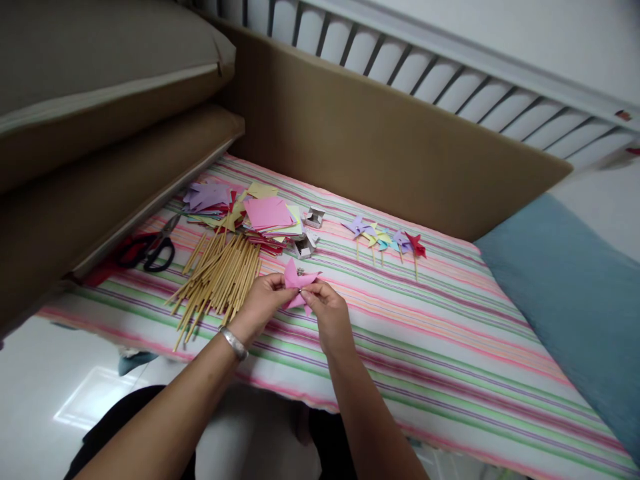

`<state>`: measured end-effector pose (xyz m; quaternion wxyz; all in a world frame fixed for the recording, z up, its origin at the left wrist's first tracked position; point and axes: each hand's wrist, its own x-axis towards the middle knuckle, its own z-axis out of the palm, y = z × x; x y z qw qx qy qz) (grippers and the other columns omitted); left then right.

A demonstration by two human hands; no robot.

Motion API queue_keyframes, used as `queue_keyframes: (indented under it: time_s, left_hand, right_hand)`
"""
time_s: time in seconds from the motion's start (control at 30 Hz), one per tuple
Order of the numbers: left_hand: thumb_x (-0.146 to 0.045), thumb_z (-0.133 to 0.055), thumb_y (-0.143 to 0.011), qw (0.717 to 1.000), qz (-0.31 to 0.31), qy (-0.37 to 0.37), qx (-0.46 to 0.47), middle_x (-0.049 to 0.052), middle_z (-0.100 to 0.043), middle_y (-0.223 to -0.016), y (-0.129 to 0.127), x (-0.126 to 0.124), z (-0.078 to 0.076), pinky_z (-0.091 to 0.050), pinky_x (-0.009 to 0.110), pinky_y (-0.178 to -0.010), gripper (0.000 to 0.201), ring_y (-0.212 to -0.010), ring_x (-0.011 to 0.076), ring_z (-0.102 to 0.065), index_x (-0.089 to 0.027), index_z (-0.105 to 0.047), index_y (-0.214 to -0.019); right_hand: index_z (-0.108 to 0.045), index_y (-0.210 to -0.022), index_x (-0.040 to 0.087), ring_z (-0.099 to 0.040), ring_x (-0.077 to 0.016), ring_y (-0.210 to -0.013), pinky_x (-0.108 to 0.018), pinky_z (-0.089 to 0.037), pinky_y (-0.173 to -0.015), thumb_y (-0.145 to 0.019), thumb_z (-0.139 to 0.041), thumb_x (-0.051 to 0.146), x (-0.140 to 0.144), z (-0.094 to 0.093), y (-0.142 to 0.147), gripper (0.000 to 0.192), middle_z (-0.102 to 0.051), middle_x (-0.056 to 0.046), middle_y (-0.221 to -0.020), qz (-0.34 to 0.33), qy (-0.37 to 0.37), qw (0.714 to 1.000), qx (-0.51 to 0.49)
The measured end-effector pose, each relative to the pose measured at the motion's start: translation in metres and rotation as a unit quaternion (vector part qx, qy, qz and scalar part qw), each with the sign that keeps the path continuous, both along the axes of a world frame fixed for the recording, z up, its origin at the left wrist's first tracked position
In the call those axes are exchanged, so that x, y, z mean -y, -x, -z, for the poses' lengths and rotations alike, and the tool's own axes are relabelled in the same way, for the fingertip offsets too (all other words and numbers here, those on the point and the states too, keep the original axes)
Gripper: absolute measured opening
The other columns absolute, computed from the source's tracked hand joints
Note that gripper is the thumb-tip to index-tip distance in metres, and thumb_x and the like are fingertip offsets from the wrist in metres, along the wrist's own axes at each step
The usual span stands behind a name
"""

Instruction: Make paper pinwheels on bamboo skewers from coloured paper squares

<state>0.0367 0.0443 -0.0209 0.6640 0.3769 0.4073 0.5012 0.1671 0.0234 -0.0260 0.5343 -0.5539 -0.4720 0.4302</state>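
Observation:
A pink paper pinwheel is held between my two hands above the striped cloth. My left hand pinches its left side, thumb and fingertips together near the centre. From the other side my right hand grips it, fingertips meeting at a small dark spot in the middle that looks like a pin. Just left of my hands lies a loose heap of thin wooden sticks. Beyond them is a stack of coloured paper squares, pink on top, with small open boxes beside it.
Finished pinwheels on sticks lie in a row at the back right. Black-handled scissors rest at the left. Cut paper pieces are piled behind the sticks. Brown cushions and a brown board border the striped cloth.

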Motion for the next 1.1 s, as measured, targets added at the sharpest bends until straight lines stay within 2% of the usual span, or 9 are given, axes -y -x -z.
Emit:
queue_keyframes:
  time_s: [0.1,0.37,0.63,0.87,1.1]
  left_hand:
    - [-0.026,-0.076,-0.054,1.0,0.007,0.015,0.013,-0.002,-0.058,-0.058,0.0,0.001,-0.001,-0.033,0.021,-0.053,0.02,-0.053,0.0082,-0.047,-0.012,-0.067,-0.066]
    - [-0.025,-0.076,-0.058,0.997,0.04,0.045,0.055,0.001,-0.063,-0.063,0.006,0.002,-0.001,-0.038,0.022,-0.06,0.017,-0.058,0.0089,-0.053,-0.013,-0.068,-0.068]
    - [-0.023,-0.078,-0.057,0.998,0.04,0.032,0.04,-0.003,-0.059,-0.057,0.008,0.001,-0.001,-0.035,0.02,-0.054,0.017,-0.053,0.0069,-0.049,-0.014,-0.063,-0.059]
    - [-0.024,-0.078,-0.057,0.997,0.048,0.036,0.042,0.002,-0.066,-0.066,0.008,0.003,0.0,-0.04,0.023,-0.062,0.019,-0.06,0.01,-0.056,-0.014,-0.07,-0.071]
    - [-0.023,-0.079,-0.053,0.996,0.027,0.058,0.058,0.001,-0.066,-0.064,0.007,0.005,-0.004,-0.039,0.021,-0.058,0.019,-0.057,0.0092,-0.055,-0.013,-0.07,-0.066]
  right_hand:
    - [-0.067,-0.07,0.02,-0.057,-0.014,-0.067,-0.028,-0.044,-0.068,-0.063,-0.07,0.027,0.001,-0.002,0.002,0.01,-0.065,0.001,-0.07,-0.004,0.017,0.998,-0.063]
    - [-0.065,-0.066,0.019,-0.049,-0.0101,-0.053,-0.024,-0.038,-0.053,-0.061,-0.072,0.025,0.002,-0.008,0.007,0.011,-0.059,0.004,-0.056,-0.001,0.037,0.992,-0.122]
    - [-0.064,-0.063,0.019,-0.046,-0.0089,-0.05,-0.022,-0.036,-0.05,-0.059,-0.072,0.024,0.001,-0.01,0.009,0.01,-0.057,0.004,-0.053,0.004,0.042,0.99,-0.135]
    - [-0.065,-0.063,0.019,-0.05,-0.0106,-0.055,-0.024,-0.039,-0.055,-0.058,-0.072,0.024,0.002,-0.011,0.01,0.01,-0.06,0.003,-0.058,0.004,0.039,0.99,-0.138]
    - [-0.061,-0.064,0.018,-0.05,-0.0111,-0.057,-0.025,-0.04,-0.058,-0.059,-0.071,0.024,0.001,-0.012,0.013,0.012,-0.06,0.003,-0.06,0.015,0.028,0.992,-0.121]
